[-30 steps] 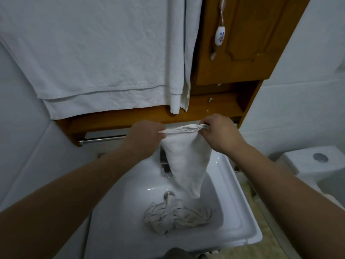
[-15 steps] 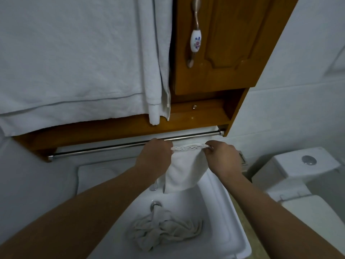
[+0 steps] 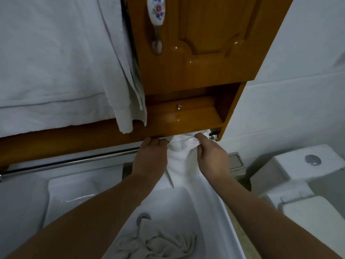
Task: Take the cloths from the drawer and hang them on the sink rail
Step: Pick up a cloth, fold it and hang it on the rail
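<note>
A white cloth [image 3: 182, 156] hangs bunched over the right end of the metal rail [image 3: 74, 161] under the wooden cabinet. My left hand [image 3: 151, 157] grips its left edge at the rail. My right hand [image 3: 211, 156] pinches its right side, close to the rail's end bracket [image 3: 212, 136]. The cloth's lower part drops between my wrists toward the sink [image 3: 61, 191]. A second, greyish crumpled cloth [image 3: 158, 243] lies in the sink basin beside the drain [image 3: 143, 217].
A wooden cabinet [image 3: 196, 53] with a small drawer knob [image 3: 178, 107] overhangs the rail. White towels [image 3: 56, 62] hang at the left. A toilet [image 3: 308, 193] stands at the right.
Both hands have carried the white cloth up and back to the rail's right end, where it now bunches over the bar. The view has moved closer to the cabinet.
</note>
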A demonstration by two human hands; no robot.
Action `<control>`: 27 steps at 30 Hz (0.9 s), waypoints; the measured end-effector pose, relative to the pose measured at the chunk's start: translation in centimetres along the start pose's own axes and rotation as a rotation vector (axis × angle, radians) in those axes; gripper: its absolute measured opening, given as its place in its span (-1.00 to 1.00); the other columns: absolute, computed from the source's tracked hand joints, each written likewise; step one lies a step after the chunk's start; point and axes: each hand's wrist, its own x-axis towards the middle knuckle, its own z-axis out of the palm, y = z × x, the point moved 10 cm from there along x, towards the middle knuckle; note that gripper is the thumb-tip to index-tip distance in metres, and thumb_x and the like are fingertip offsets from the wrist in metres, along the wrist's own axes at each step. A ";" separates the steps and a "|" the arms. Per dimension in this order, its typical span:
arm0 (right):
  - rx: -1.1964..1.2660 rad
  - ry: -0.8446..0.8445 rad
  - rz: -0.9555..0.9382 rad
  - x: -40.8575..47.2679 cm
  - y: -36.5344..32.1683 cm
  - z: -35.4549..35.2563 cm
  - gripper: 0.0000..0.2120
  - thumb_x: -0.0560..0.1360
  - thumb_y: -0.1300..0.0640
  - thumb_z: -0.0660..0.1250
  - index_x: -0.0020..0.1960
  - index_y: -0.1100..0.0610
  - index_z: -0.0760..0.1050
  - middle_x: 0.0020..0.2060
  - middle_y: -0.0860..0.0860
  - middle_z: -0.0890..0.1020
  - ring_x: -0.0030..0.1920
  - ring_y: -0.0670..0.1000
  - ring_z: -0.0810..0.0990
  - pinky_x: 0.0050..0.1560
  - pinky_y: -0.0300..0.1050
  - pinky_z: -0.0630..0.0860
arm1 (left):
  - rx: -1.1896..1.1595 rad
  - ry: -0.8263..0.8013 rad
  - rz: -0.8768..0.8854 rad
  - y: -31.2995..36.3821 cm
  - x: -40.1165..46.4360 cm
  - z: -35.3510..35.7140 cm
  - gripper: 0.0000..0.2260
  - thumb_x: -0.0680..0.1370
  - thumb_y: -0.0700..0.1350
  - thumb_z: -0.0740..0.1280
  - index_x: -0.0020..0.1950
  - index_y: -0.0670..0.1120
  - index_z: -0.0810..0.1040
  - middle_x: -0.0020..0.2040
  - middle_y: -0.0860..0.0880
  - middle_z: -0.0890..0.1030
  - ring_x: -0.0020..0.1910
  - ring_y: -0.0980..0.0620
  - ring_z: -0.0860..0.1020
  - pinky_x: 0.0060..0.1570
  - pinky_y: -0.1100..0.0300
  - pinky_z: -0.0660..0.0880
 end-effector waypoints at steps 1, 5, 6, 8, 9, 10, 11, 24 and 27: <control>-0.008 0.006 -0.061 0.0 0.0 0.4 -0.66 0.64 0.10 0.19 0.40 -0.03 0.42 0.02 0.03 0.68 -0.03 0.06 0.63 0.01 -0.03 0.62 | -0.018 -0.011 0.005 0.1 -0.1 0.7 -0.80 0.30 -0.30 0.52 -0.11 -0.17 0.64 -0.22 -0.15 0.67 -0.23 -0.13 0.64 -0.08 0.05 0.60; -0.209 -0.084 -0.248 -0.2 -0.3 3.0 -0.48 0.66 -0.05 0.13 0.58 0.01 0.14 0.41 0.12 0.47 0.46 0.17 0.36 0.53 0.13 0.09 | 0.045 -0.006 -0.108 -1.6 0.5 2.5 -0.82 0.36 -0.27 0.48 -0.06 -0.17 0.61 -0.23 -0.19 0.66 -0.25 -0.21 0.65 -0.15 -0.07 0.61; -0.260 -0.105 -0.262 -0.1 -0.3 3.5 -0.43 0.65 -0.11 0.10 0.60 0.00 0.06 0.47 0.12 0.39 0.52 0.17 0.26 0.55 0.18 0.00 | 0.081 0.020 -0.124 -1.8 1.0 2.4 -0.87 0.36 -0.26 0.45 -0.11 -0.16 0.61 -0.28 -0.19 0.65 -0.29 -0.22 0.64 -0.16 -0.09 0.60; -0.320 -0.117 -0.268 0.3 -0.5 4.1 -0.38 0.62 -0.20 0.08 0.60 -0.01 0.03 0.51 0.12 0.32 0.55 0.18 0.18 0.54 0.29 -0.02 | 0.123 0.006 -0.127 -1.9 2.1 2.8 -0.94 0.38 -0.22 0.43 -0.19 -0.14 0.58 -0.35 -0.17 0.62 -0.37 -0.19 0.61 -0.23 -0.06 0.59; -0.335 -0.118 -0.272 0.5 -0.7 4.3 -0.38 0.61 -0.23 0.08 0.58 -0.01 0.06 0.50 0.12 0.32 0.54 0.19 0.19 0.52 0.33 0.01 | 0.153 -0.055 -0.118 -1.8 2.4 3.7 -0.93 0.42 -0.17 0.42 -0.18 -0.12 0.56 -0.35 -0.16 0.61 -0.36 -0.18 0.61 -0.23 -0.06 0.60; -0.343 -0.118 -0.275 0.9 -0.9 4.4 -0.38 0.59 -0.25 0.08 0.56 -0.02 0.09 0.48 0.12 0.34 0.52 0.20 0.22 0.50 0.36 0.04 | 0.173 -0.106 -0.108 -1.8 2.5 4.7 -0.92 0.48 -0.12 0.39 -0.15 -0.11 0.54 -0.34 -0.15 0.60 -0.35 -0.17 0.60 -0.21 -0.08 0.60; -0.340 -0.118 -0.270 1.4 -1.0 4.5 -0.39 0.58 -0.27 0.07 0.54 -0.02 0.14 0.45 0.12 0.38 0.49 0.20 0.27 0.48 0.37 0.07 | 0.184 -0.091 -0.106 -1.8 2.5 5.1 -0.89 0.52 -0.09 0.35 -0.16 -0.11 0.52 -0.35 -0.15 0.58 -0.36 -0.16 0.58 -0.21 -0.11 0.59; -0.358 -0.159 -0.096 5.4 -2.0 4.5 -0.52 0.63 -0.20 -0.01 -0.20 0.02 0.54 -0.19 0.07 0.65 0.01 0.21 0.60 0.27 0.27 0.35 | 0.176 0.269 0.074 -6.6 0.0 3.8 -0.48 0.65 0.16 0.00 -0.31 -0.12 0.49 -0.54 -0.06 0.37 -0.56 0.05 0.21 -0.43 0.28 0.17; -0.392 -0.149 -0.079 6.2 -2.7 5.3 -0.61 0.60 -0.04 0.14 -0.38 0.03 0.35 -0.42 -0.03 0.40 -0.14 0.19 0.55 0.27 0.29 0.31 | 0.198 0.322 0.050 -6.5 0.1 3.7 -0.51 0.65 0.12 0.03 -0.33 -0.12 0.46 -0.53 -0.06 0.34 -0.55 0.05 0.19 -0.43 0.26 0.14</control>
